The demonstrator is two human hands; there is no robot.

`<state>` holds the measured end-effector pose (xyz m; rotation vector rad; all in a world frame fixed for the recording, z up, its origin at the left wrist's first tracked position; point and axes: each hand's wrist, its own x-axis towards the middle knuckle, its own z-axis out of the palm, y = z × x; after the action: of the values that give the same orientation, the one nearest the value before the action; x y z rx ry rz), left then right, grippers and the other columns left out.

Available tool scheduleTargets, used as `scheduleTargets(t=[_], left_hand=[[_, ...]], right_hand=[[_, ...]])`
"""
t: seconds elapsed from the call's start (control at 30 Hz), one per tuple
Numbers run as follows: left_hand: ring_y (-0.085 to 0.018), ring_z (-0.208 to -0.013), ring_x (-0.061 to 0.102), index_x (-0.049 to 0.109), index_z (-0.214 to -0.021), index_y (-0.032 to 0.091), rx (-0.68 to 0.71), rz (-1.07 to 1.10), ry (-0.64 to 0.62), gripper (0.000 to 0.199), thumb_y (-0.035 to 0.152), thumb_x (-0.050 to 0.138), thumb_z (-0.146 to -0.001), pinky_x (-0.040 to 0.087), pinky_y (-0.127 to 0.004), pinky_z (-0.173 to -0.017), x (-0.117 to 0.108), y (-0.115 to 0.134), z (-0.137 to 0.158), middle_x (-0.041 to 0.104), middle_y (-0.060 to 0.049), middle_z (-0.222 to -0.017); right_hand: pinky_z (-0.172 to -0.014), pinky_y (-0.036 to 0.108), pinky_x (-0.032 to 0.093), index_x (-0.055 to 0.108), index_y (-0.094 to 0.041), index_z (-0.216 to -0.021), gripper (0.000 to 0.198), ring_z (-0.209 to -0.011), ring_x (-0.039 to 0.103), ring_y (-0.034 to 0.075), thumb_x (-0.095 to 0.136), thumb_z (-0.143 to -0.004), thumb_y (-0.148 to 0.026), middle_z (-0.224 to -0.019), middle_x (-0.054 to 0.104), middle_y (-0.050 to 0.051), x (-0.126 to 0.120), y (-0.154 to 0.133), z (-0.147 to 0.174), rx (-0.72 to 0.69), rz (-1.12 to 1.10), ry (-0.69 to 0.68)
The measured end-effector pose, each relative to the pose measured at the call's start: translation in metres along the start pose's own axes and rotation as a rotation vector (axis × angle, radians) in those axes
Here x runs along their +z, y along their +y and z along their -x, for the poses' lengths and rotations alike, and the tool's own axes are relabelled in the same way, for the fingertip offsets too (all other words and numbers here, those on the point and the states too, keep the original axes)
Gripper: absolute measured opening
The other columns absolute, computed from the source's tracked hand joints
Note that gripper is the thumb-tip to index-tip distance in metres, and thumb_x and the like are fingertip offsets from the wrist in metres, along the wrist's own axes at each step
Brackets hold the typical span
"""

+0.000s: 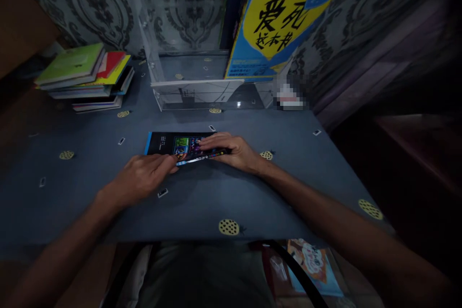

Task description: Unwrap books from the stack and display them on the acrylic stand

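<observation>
Between my hands is a thin dark book (pixel 162 142) with colourful pictures and a blue strip at its left edge. It is tilted just above the grey-blue tablecloth (pixel 195 202), its spine turned toward me. My left hand (pixel 146 173) is closed on the near left part of the book, thumb and fingers pressed together. My right hand (pixel 234 149) grips the right end, with its fingers laid over the cover. Part of the cover is hidden under the right fingers.
A clear acrylic book rack (pixel 202 94) stands at the back, holding a large blue and yellow book (pixel 267 24). At the left lies a stack of books (pixel 83 70). Below the table's front edge, a picture-covered packet or book (pixel 314 264) shows at the right.
</observation>
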<state>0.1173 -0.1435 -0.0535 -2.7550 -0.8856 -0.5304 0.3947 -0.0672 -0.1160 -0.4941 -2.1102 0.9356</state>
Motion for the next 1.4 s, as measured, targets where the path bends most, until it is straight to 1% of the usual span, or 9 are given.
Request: scheduleTargets(t=[0.27,0.43,0.57,0.73,0.87,1.0,1.13,1.3,1.4], left_hand=[[-0.009,-0.051,0.061,0.057,-0.101,0.018,-0.064,0.101,0.166,0.018,0.020,0.040,-0.106,0.044,-0.019,-0.053,-0.018,0.001,-0.006,0.065,0.003,-0.066],[-0.009,-0.044,0.052,0.059,-0.094,0.022,-0.180,0.078,0.270,0.019,0.017,0.043,-0.102,0.039,-0.021,-0.050,-0.031,0.003,-0.009,0.055,0.007,-0.055],[-0.010,-0.044,0.043,0.055,-0.080,0.023,-0.445,0.241,0.451,0.024,0.025,0.044,-0.101,0.035,-0.024,-0.048,-0.035,0.011,-0.015,0.048,0.006,-0.056],[-0.011,-0.052,0.037,0.047,-0.067,0.022,-0.921,0.811,0.590,0.041,0.051,0.054,-0.095,0.034,-0.023,-0.048,-0.021,0.015,-0.028,0.041,0.004,-0.059],[-0.010,-0.052,0.045,0.053,-0.073,0.020,-1.161,1.279,0.409,0.045,0.061,0.073,-0.075,0.041,-0.021,-0.048,-0.001,0.002,-0.024,0.050,0.006,-0.060],[-0.012,-0.045,0.051,0.052,-0.071,0.021,-1.201,1.295,0.010,0.054,0.070,0.072,-0.067,0.042,-0.022,-0.042,0.010,-0.017,-0.003,0.053,0.005,-0.054],[-0.014,-0.040,0.053,0.048,-0.069,0.023,-1.052,1.001,-0.304,0.051,0.073,0.054,-0.079,0.038,-0.024,-0.040,0.010,-0.030,0.013,0.058,0.002,-0.052],[-0.023,-0.062,0.064,0.056,-0.076,0.022,-0.822,0.301,-0.325,0.039,0.049,0.036,-0.097,0.042,-0.031,-0.061,0.000,-0.025,0.002,0.066,-0.005,-0.064],[-0.026,-0.070,0.068,0.064,-0.097,0.021,-0.765,0.111,-0.405,0.036,0.042,0.035,-0.100,0.039,-0.033,-0.063,-0.010,-0.009,-0.010,0.072,-0.007,-0.077]], right_hand=[[-0.097,0.041,0.056,0.079,-0.024,-0.103,0.029,-0.102,0.073,0.022,0.083,-0.079,-0.041,-0.106,0.079,0.004,-0.004,-0.010,-0.001,0.247,-0.094,0.131],[-0.084,0.033,0.060,0.077,-0.022,-0.094,0.043,-0.082,0.073,0.017,0.090,-0.064,-0.049,-0.089,0.078,0.000,0.002,-0.014,-0.005,0.377,-0.444,0.380],[-0.077,0.030,0.059,0.075,-0.021,-0.084,0.038,-0.071,0.069,0.013,0.092,-0.063,-0.048,-0.078,0.076,-0.002,0.010,-0.022,-0.007,0.397,-0.706,0.410],[-0.053,0.019,0.053,0.075,-0.018,-0.078,0.036,-0.055,0.061,0.007,0.090,-0.067,-0.050,-0.067,0.071,-0.003,0.015,-0.040,-0.009,0.435,-0.816,0.268],[-0.039,0.016,0.045,0.072,-0.015,-0.080,0.042,-0.046,0.056,0.005,0.088,-0.068,-0.052,-0.064,0.068,-0.003,0.012,-0.043,-0.010,0.569,-0.849,0.237],[-0.039,0.017,0.047,0.069,-0.013,-0.077,0.052,-0.047,0.059,0.007,0.088,-0.063,-0.059,-0.064,0.069,-0.001,0.012,-0.035,-0.009,0.712,-0.788,0.132],[-0.042,0.019,0.049,0.067,-0.014,-0.079,0.059,-0.049,0.061,0.009,0.085,-0.060,-0.067,-0.066,0.070,0.000,0.015,-0.034,-0.008,0.786,-0.669,0.018],[-0.039,0.020,0.039,0.055,-0.019,-0.067,0.049,-0.040,0.054,0.009,0.070,-0.081,-0.064,-0.051,0.061,-0.003,0.005,-0.042,-0.008,0.831,-0.272,-0.099],[-0.045,0.020,0.034,0.054,-0.019,-0.062,0.043,-0.042,0.049,0.008,0.060,-0.093,-0.048,-0.049,0.056,-0.004,-0.001,-0.046,-0.006,0.707,0.104,-0.071]])
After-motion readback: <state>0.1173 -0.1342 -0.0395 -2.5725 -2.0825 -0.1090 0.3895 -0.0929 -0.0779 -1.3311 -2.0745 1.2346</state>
